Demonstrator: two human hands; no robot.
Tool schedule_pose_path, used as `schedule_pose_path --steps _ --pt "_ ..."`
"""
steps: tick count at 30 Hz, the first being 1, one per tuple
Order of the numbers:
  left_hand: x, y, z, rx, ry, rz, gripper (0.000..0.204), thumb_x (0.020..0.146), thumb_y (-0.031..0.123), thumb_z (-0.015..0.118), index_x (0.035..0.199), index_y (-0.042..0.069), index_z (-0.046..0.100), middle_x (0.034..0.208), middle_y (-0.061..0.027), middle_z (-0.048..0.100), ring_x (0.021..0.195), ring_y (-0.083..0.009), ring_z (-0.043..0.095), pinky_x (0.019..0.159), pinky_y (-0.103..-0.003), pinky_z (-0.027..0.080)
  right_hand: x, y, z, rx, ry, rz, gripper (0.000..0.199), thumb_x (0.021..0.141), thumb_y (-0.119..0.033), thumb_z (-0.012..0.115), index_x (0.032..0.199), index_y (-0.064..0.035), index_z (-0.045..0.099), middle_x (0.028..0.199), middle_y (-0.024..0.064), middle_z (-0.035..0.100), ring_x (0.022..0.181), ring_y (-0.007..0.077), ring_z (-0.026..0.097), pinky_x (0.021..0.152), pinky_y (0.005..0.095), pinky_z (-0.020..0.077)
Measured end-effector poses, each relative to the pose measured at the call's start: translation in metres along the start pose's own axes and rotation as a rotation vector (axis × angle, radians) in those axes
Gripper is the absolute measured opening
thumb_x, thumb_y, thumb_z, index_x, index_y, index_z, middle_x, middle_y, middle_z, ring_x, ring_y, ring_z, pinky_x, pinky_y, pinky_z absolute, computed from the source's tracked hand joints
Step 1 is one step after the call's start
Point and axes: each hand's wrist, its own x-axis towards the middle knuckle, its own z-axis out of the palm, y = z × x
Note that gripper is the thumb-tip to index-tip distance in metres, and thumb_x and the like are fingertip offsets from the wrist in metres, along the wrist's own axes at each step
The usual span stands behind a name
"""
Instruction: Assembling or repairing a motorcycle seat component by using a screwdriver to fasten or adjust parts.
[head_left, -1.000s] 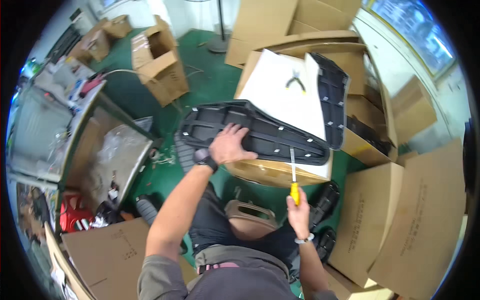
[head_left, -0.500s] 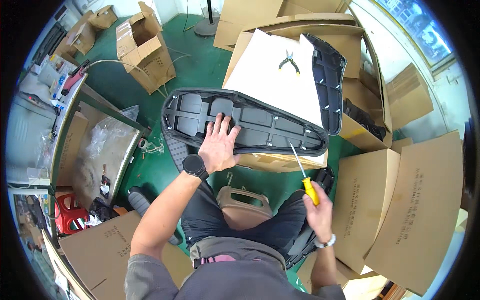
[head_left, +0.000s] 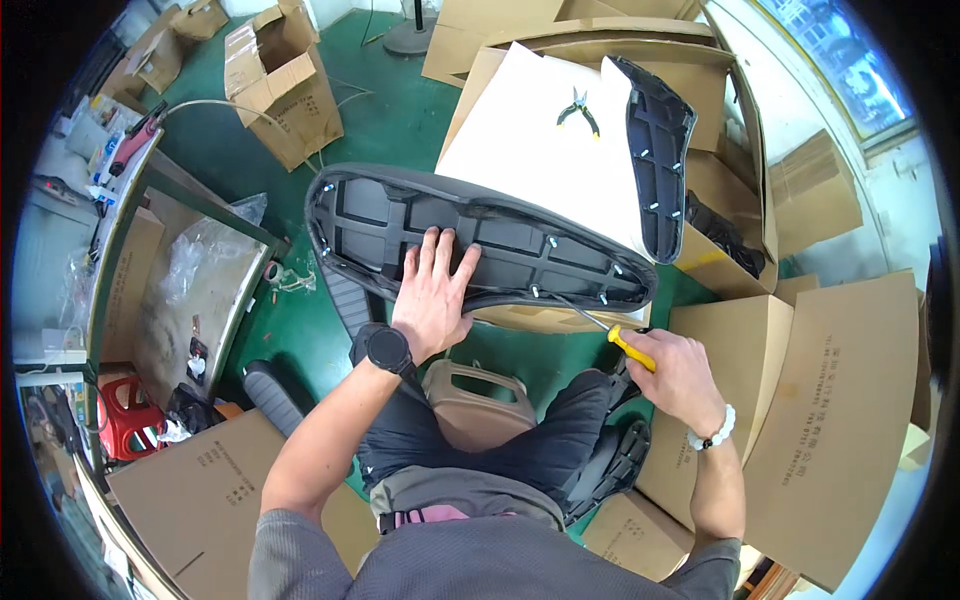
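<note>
A long black padded seat lies with its ribbed underside up, several metal studs standing out of it. My left hand is spread flat on its near middle, fingers apart and holding nothing. My right hand is closed round the yellow handle of a screwdriver. Its shaft points left and away, with the tip at the seat's near rim, close to a stud; whether it is tucked under the cover I cannot tell.
Behind the seat, black-and-yellow pliers lie on a white sheet over a carton, beside another black studded piece. Tall cartons stand to my right. A workbench is at left. A beige stool stands between my legs.
My right hand has turned, and the screwdriver now lies lower, its tip shifted left to the seat's near rim. The seat has tilted and moved slightly left. My left hand stays on it.
</note>
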Motion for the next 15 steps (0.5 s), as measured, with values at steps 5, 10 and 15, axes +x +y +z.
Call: schedule_pose_path --steps 5,10,15 --pt "0.011 0.001 -0.002 0.027 0.013 0.009 0.096 0.066 0.026 0.084 0.15 0.012 0.039 0.147 -0.0275 0.038 0.144 -0.0475 0.03 0.117 -0.06 0.027 0.022 -0.006 -0.028 -0.128 -0.067 -0.09 0.029 0.083 -0.013 0.068 0.111 -0.0095 0.073 0.082 0.017 0.069 0.074 0.0374 0.067 0.065 0.0478 0.0518" --pt "0.02 0.009 -0.003 0.087 -0.001 -0.026 0.098 0.064 0.026 0.086 0.15 0.013 0.04 0.146 -0.0286 0.04 0.14 -0.0487 0.034 0.111 -0.058 0.033 0.057 -0.007 -0.046 -0.139 -0.195 -0.101 0.03 0.077 -0.013 0.07 0.106 -0.0098 0.077 0.081 0.0209 0.07 0.077 0.0389 0.067 0.071 0.0474 0.0533" --pt "0.029 0.008 -0.002 0.068 -0.004 -0.035 0.096 0.063 0.02 0.085 0.149 0.015 0.042 0.143 -0.029 0.041 0.136 -0.0481 0.037 0.105 -0.058 0.037 0.058 -0.033 -0.036 -0.258 -0.199 -0.054 0.024 0.081 -0.014 0.07 0.102 -0.0109 0.078 0.073 0.0189 0.068 0.071 0.0377 0.067 0.068 0.0483 0.0529"
